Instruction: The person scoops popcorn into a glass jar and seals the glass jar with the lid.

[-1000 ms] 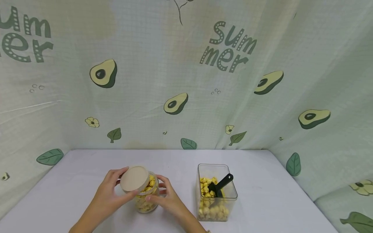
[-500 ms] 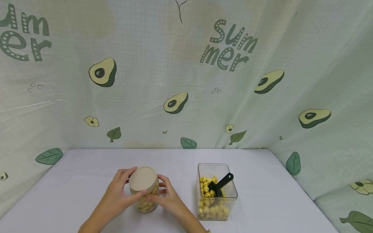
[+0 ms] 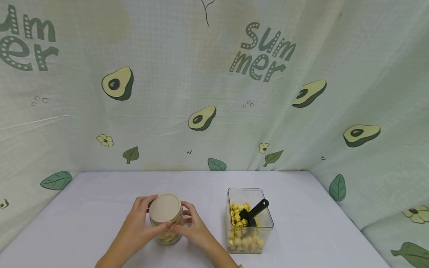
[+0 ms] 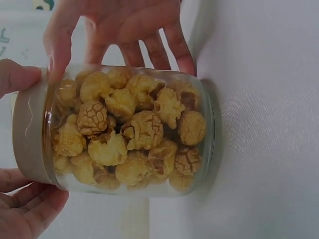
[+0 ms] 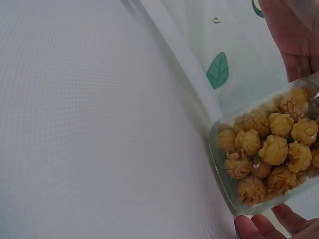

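Observation:
A clear jar [image 3: 167, 236] of caramel-coloured popcorn stands upright on the white table, slightly left of centre. Its beige lid [image 3: 165, 208] sits level over the mouth. My left hand [image 3: 136, 222] grips the lid's rim, thumb at the near side and fingers at the far left. My right hand [image 3: 195, 227] holds the jar from the right, its thumb near the left thumb just below the lid. In the left wrist view, popcorn [image 4: 134, 129] fills most of the glass, and the lid [image 4: 31, 132] covers its end. The right wrist view shows the jar's base [image 5: 224, 169] against the tabletop.
To the right stands a clear square container [image 3: 264, 238] partly filled with popcorn. A black scoop [image 3: 256, 209] leans in it, handle up over the right rim. Behind the white table [image 3: 301, 208] hangs a pale curtain [image 3: 161, 111] printed with avocados and leaves.
My left hand has moved right with the lid, which was tilted and off to the left, bringing it level over the jar's mouth. My right hand keeps its hold on the jar.

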